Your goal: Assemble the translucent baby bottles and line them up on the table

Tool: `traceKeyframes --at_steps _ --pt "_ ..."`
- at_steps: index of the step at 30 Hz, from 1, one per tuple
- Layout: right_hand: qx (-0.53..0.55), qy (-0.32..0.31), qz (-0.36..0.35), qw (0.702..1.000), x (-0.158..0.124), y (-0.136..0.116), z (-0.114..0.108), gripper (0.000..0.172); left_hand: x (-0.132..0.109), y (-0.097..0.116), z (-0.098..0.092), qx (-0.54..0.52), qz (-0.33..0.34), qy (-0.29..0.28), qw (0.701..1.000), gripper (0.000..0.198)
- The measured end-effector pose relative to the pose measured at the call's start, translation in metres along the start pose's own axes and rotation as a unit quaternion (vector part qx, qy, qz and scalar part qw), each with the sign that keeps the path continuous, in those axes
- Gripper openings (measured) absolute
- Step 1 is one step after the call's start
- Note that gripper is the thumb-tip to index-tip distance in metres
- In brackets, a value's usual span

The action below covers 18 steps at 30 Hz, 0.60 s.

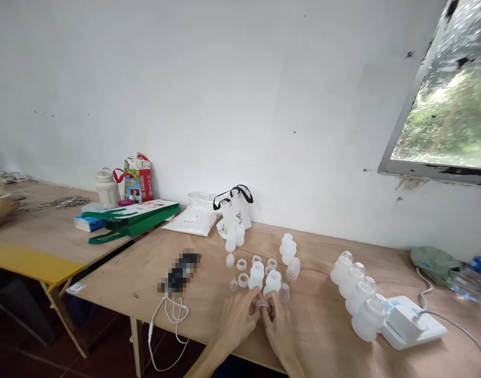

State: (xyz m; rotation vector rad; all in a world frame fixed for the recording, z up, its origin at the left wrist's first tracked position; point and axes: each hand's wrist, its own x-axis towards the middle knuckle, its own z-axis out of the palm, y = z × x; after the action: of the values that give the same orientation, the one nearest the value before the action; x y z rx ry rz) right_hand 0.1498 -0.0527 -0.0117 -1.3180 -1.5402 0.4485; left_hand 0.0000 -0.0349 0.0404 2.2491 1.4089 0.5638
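Note:
My left hand [242, 313] and my right hand [277, 320] meet near the table's front edge. Between them, the fingers of both pinch a small translucent bottle collar ring [263, 303]; whether a teat sits in it I cannot tell. Just beyond stand two frosted baby bottles without tops, a left bottle [256, 276] and a right bottle [272, 283]. Several loose collar rings [243, 280] lie around them, with a clear teat [233, 284] at the left. A domed clear cap [284, 292] rests by my right hand. Farther back are more open bottles [288, 249] and stacked clear caps [292, 269].
On the right, several capped bottles [369, 317] form a row beside a white plugged-in device [431, 328]. A blurred dark phone [180, 273] with a white cable lies left. White bags [195, 218] sit against the wall. Another person's hand [0, 210] shows at far left.

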Motion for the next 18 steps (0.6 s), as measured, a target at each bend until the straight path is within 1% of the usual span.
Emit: traceKeyframes --at_steps 3,5,8,12,15,18 --pt "0.002 0.008 0.001 1.000 0.000 -0.001 -0.001 0.027 0.000 0.000 -0.001 -0.025 0.005 0.016 1.000 0.012" --pt "0.011 0.007 -0.001 1.000 0.000 0.001 -0.001 0.028 -0.001 0.000 -0.001 -0.024 0.009 0.019 0.999 0.013" --pt "0.021 0.001 -0.009 1.000 -0.001 0.005 0.001 0.031 -0.001 0.001 0.005 0.006 -0.005 0.018 1.000 0.017" --pt "0.014 0.030 -0.006 0.999 -0.003 0.012 0.004 0.036 0.001 0.006 0.012 0.021 -0.020 0.000 1.000 0.021" --pt "0.015 0.038 -0.001 0.999 -0.003 0.015 0.005 0.035 0.001 0.007 0.008 0.015 -0.015 -0.005 1.000 0.019" --pt "0.035 0.013 0.010 0.999 -0.002 0.016 0.005 0.036 0.000 0.004 -0.001 -0.020 0.020 -0.010 1.000 0.016"
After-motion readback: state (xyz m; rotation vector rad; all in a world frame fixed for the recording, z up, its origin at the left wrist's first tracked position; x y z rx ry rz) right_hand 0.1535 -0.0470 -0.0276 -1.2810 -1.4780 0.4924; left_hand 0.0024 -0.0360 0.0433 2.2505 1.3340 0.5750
